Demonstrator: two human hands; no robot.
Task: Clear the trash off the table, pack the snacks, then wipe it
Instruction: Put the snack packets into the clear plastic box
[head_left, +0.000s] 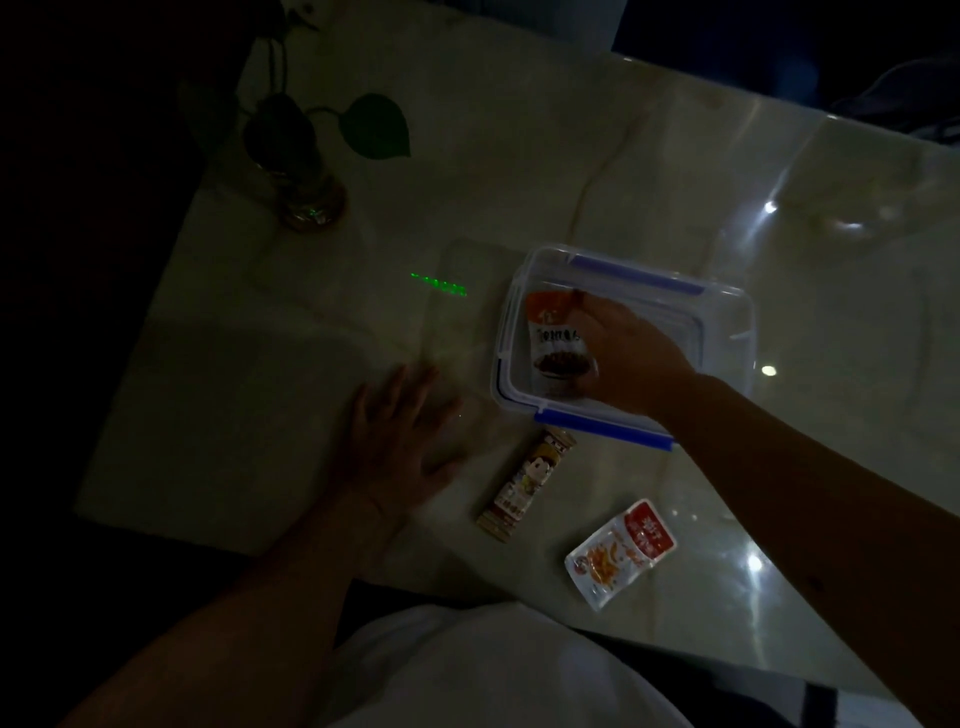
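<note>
A clear plastic box with blue clips stands open on the pale marble table. My right hand reaches into the box and holds an orange-and-white snack packet there. My left hand rests flat with straight fingers on the table, left of the box. A long striped snack bar lies just in front of the box. A red-and-white snack pouch lies nearer the table's front edge.
A glass vase with a green-leaved plant stands at the back left. The table's left and front edges drop into darkness. A green light streak shows on the tabletop. The scene is dim.
</note>
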